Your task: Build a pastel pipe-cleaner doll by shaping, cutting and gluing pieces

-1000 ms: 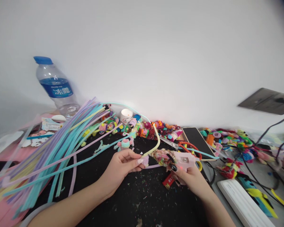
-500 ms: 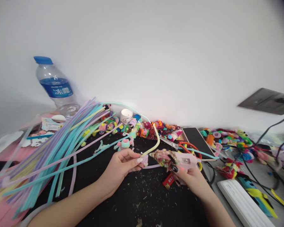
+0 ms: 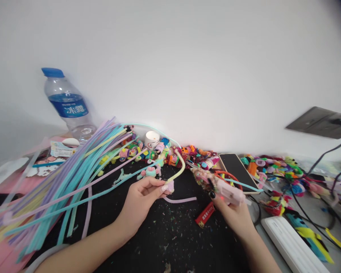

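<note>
Between thumb and fingertips, my left hand (image 3: 144, 199) pinches a small lilac pipe-cleaner piece (image 3: 169, 186) with a pale yellow pipe cleaner (image 3: 180, 169) curving up from it. My right hand (image 3: 234, 214) is wrapped round a pale pink glue gun (image 3: 230, 192), its front crusted with colourful fuzz and its nozzle pointing up and left. A gap separates the nozzle from the lilac piece. Below the gun lies a red packet (image 3: 204, 214). A lilac pipe cleaner (image 3: 182, 200) rests on the black mat (image 3: 170, 235) just right of my left fingertips.
A bundle of pastel pipe cleaners (image 3: 74, 178) spreads across the left, before a water bottle (image 3: 68, 102). Small fuzzy figures line the wall, with a white cup (image 3: 151, 140) among them. Rightward are orange-handled scissors (image 3: 230, 175), a phone (image 3: 238, 170), cables and a white power bank (image 3: 291, 242).
My right hand has drawn the glue gun back to the right, away from the lilac piece. My left hand has shifted slightly left with the piece.
</note>
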`<state>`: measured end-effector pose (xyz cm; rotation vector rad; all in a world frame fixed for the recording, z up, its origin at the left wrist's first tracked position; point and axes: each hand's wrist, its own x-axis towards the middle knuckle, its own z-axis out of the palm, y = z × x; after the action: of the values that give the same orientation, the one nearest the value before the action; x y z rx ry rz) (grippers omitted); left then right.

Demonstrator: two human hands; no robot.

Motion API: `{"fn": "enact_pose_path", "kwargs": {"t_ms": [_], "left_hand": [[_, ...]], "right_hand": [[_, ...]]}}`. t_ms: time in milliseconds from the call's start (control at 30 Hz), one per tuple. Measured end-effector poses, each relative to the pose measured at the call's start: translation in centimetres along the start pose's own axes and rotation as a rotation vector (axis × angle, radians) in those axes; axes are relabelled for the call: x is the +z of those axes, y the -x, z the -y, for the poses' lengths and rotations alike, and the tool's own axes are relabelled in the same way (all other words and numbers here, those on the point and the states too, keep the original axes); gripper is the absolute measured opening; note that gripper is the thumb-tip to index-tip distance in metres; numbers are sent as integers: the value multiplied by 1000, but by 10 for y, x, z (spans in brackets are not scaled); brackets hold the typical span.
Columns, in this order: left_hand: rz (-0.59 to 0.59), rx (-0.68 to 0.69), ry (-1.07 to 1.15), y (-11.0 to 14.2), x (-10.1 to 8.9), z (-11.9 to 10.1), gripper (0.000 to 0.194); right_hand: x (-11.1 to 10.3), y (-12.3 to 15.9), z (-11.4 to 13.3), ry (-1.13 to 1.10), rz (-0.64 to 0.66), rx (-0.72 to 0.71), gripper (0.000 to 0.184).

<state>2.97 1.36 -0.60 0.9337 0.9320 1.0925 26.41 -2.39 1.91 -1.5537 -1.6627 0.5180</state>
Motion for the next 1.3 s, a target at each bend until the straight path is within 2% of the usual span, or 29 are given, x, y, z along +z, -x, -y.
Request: {"fn": "enact_pose_path", "kwargs": {"t_ms": [100,233,433,567,667,767,900,1033,1100,1200,1300], "left_hand": [[-24,74,-46,0,0,-2,8],[-43,113,-91,1,1,-4,7],[-29,102,-124,1,1,-4,8],[-30,96,-128,1,0,-4,9],[-20,91,-125,1,1,-5,9],[-16,85,-113,1,1,-5,9],[-21,56,-103,2,1,-3,10],[20,26,-117,3,3,-5,7],[71,17,-119,4,4,-6,5],[184,-14,-112,7,7,-6,3],[303,-68,-42,10,9,-3,5]], "right_hand": [[2,-3,5,170,191,-87,11],[6,-5,8,318,284,-91,22],[10,-3,14,470,306,-97,40],[9,-1,18,501,321,-112,38],[7,-2,18,531,286,-141,34],[6,-4,17,582,251,-180,37],[8,-4,17,624,271,-191,41],[7,-2,18,562,294,-184,47],[5,-2,19,479,253,-183,46],[4,-2,18,275,189,-158,33],[7,-2,18,52,212,-62,22]]}}
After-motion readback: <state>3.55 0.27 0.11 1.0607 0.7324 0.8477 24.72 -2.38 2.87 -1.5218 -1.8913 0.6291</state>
